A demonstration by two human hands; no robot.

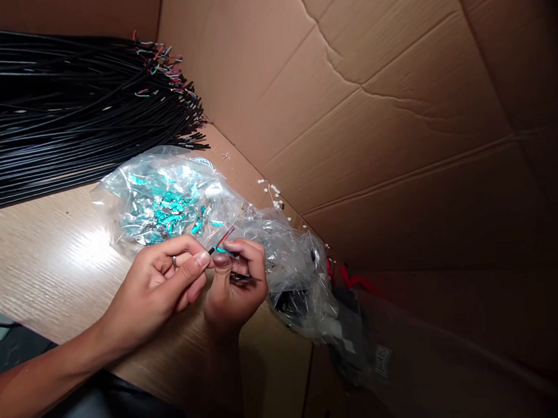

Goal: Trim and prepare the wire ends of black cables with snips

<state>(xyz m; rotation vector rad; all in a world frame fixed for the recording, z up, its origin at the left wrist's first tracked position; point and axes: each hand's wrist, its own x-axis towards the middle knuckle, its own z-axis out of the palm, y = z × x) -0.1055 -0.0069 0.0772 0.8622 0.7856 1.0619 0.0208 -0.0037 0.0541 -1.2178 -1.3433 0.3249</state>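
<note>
My left hand (169, 277) pinches the end of a black cable (211, 250) between thumb and forefinger. Thin coloured wires (225, 237), red and orange among them, stick out of its stripped tip towards the upper right. Close against it, my right hand (238, 278) has its thumb and curled fingers closed at a small teal piece (221, 250) beside the wires. Something small and shiny shows in the right palm, too hidden to name. Behind both hands lies a clear plastic bag (115, 182) with many small teal and metallic parts (169, 210) in it.
A thick bundle of black cables (63, 122) with coloured wire ends lies at the back left. More clear plastic bags (281, 247) lie on the right, one over dark items. Tall cardboard (371, 100) walls the far side, with small white bits (276, 193) along its foot.
</note>
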